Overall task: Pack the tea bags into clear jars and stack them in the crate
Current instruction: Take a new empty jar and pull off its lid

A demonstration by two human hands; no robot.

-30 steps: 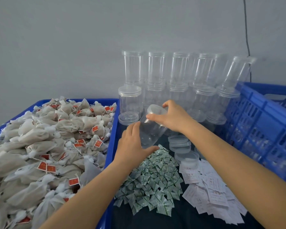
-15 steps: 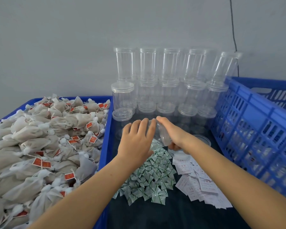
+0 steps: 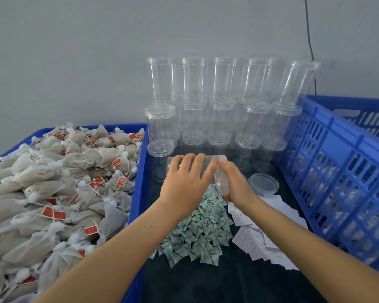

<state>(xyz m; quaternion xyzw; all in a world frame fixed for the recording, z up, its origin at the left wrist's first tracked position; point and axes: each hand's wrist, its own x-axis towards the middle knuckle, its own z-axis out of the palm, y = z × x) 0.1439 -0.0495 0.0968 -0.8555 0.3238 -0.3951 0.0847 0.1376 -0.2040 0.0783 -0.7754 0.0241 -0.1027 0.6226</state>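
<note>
A clear jar [image 3: 211,163] lies on its side between my hands, above the dark mat. My left hand [image 3: 185,182] wraps over the jar's body. At the jar's right end, my right hand [image 3: 235,182] grips its clear lid [image 3: 221,182]. Beige mesh tea bags [image 3: 53,189] with red tags fill the blue tray [image 3: 138,171] on the left. The tall blue crate [image 3: 337,171] stands at the right, and jars show through its slats.
Stacked empty clear jars [image 3: 206,106] line the wall behind my hands. A loose lid [image 3: 263,184] lies right of my right hand. Green-and-white sachets [image 3: 195,232] and white paper slips [image 3: 258,239] are heaped on the dark mat [image 3: 206,285].
The jar has come down from a raised tilt to lie sideways between both hands. My left hand has closed over its body and my right hand has shifted onto the lid end.
</note>
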